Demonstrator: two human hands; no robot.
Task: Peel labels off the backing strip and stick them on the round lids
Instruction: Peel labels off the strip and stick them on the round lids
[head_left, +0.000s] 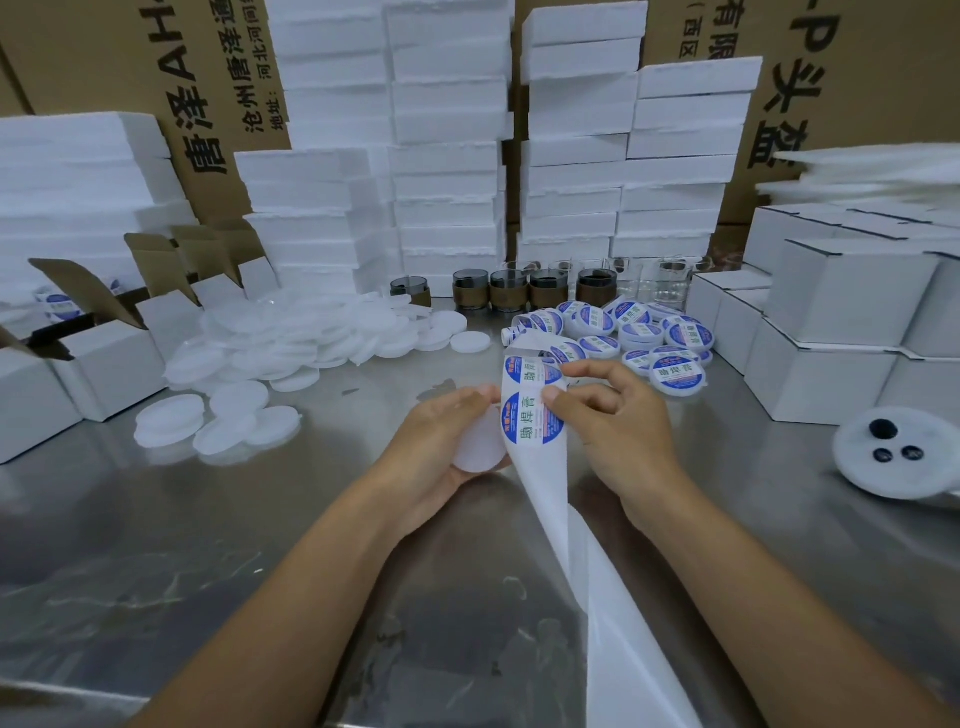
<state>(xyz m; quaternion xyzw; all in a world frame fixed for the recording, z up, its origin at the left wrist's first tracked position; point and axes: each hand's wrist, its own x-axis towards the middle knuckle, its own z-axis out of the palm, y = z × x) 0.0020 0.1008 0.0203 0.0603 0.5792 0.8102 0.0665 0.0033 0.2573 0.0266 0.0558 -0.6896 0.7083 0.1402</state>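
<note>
My left hand cradles a plain white round lid just above the steel table. A white backing strip runs from the far pile down over the lid and off the table's near edge. Round blue-and-white labels sit on the strip between my hands. My right hand pinches the edge of one label with thumb and forefinger. A pile of bare white lids lies at the left. Labelled lids are heaped at the right.
White cartons stand stacked at the right, open cartons at the left. Foam blocks and brown boxes fill the back. Dark jars and clear glasses line the far middle. A white disc with black holes lies at right.
</note>
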